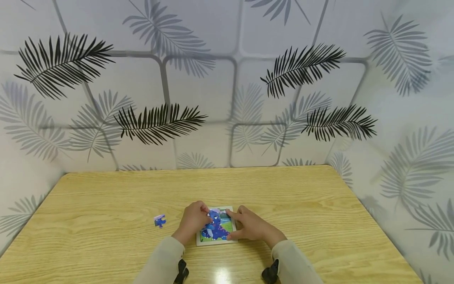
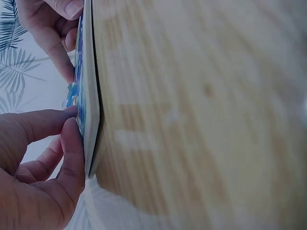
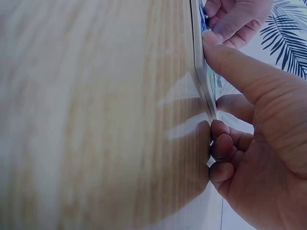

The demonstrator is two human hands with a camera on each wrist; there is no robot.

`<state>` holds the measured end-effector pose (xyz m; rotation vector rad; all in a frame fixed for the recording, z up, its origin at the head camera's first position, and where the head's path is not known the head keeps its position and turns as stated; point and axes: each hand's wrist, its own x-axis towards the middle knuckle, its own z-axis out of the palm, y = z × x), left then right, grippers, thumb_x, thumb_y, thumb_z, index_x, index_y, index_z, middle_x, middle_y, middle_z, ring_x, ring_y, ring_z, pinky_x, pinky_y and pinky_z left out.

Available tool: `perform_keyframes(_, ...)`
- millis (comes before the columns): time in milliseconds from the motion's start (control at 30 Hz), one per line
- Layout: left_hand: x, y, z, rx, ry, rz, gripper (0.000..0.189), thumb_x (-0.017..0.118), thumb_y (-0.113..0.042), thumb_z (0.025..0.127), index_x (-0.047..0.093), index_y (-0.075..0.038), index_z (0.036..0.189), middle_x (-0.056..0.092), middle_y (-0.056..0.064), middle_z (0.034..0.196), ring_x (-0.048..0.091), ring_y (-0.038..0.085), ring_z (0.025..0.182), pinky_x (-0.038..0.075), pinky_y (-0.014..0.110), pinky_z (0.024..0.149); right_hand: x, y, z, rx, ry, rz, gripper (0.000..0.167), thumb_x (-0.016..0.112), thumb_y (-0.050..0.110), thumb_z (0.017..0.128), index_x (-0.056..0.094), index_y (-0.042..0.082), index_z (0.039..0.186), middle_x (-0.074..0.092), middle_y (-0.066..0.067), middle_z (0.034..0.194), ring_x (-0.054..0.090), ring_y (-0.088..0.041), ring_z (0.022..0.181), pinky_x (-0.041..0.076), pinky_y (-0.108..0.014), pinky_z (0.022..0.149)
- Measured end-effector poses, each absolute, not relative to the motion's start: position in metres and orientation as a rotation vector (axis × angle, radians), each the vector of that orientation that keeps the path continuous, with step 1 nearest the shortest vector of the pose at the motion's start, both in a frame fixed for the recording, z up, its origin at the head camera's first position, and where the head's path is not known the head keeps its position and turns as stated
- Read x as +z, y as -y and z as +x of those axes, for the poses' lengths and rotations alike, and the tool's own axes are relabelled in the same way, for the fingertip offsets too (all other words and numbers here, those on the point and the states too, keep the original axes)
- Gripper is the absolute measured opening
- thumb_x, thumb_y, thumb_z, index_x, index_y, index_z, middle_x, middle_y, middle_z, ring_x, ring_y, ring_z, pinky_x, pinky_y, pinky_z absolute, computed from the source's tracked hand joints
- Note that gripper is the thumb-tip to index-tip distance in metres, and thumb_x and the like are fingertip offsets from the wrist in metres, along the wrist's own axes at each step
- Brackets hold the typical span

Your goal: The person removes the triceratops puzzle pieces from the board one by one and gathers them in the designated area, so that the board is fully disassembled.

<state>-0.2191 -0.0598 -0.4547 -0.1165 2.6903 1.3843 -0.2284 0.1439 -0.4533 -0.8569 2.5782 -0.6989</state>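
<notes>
A jigsaw puzzle in a white-framed tray (image 1: 213, 243), with a blue dinosaur on its picture (image 1: 217, 229), lies on the table between the two hands. My left hand (image 1: 194, 221) is over its left side, and the thumb and index finger pinch a blue puzzle piece (image 2: 72, 91) at the picture's surface, mostly hidden by the fingers. At the right side, my right hand (image 1: 252, 225) rests with index finger and thumb spread on the tray. Its other fingers (image 3: 222, 146) curl against the tabletop. One loose blue puzzle piece (image 1: 160, 221) lies left of the left hand.
The wood-grain table (image 1: 305, 197) reaches back to a wall (image 1: 213, 86) with a leaf pattern. Sleeves (image 1: 161, 260) with dark wrist straps (image 1: 270, 272) come in from the near edge. Light glares on the tabletop below the tray.
</notes>
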Motion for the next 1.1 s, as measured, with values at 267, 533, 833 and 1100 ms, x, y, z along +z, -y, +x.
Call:
perform_keyframes(267,-0.456,0.067,-0.221,1.555,-2.538,-0.135,0.007,0.066,0.0,0.085,0.06,-0.002,0.088,0.058,0.006,0.079,0.054,0.014,0.064,0.052,0.025,0.057,-0.451,-0.143,-0.228,-0.697,-2.579,-0.84,0.078,0.073,0.038,0.082,0.038,0.007,0.144,0.032,-0.001,0.086,0.032,-0.014,0.074,0.027,-0.025,0.062)
perform_keyframes(533,-0.458,0.073,-0.222,1.667,-2.438,-0.13,0.005,0.065,-0.002,0.086,0.063,0.0,0.09,0.059,0.005,0.075,0.053,0.014,0.061,0.052,0.025,0.057,-0.453,-0.144,-0.229,-0.688,-2.594,-0.841,0.078,0.073,0.039,0.081,0.039,0.007,0.144,0.034,-0.002,0.087,0.033,-0.014,0.074,0.027,-0.026,0.063)
perform_keyframes(833,-0.46,0.086,-0.226,1.759,-2.334,-0.184,0.006,0.066,-0.004,0.086,0.066,0.0,0.091,0.063,0.005,0.078,0.054,0.013,0.06,0.052,0.024,0.057,-0.454,-0.143,-0.229,-0.681,-2.599,-0.825,0.078,0.072,0.04,0.082,0.038,0.009,0.145,0.034,-0.002,0.088,0.035,-0.014,0.076,0.029,-0.026,0.063)
perform_keyframes(1100,-0.445,0.114,-0.232,1.77,-2.356,-0.208,0.007,0.065,-0.003,0.087,0.066,0.003,0.092,0.063,0.008,0.078,0.053,0.013,0.06,0.051,0.024,0.058,-0.454,-0.143,-0.228,-0.687,-2.589,-0.824,0.079,0.072,0.038,0.082,0.036,0.008,0.145,0.033,-0.002,0.088,0.033,-0.015,0.076,0.028,-0.027,0.064)
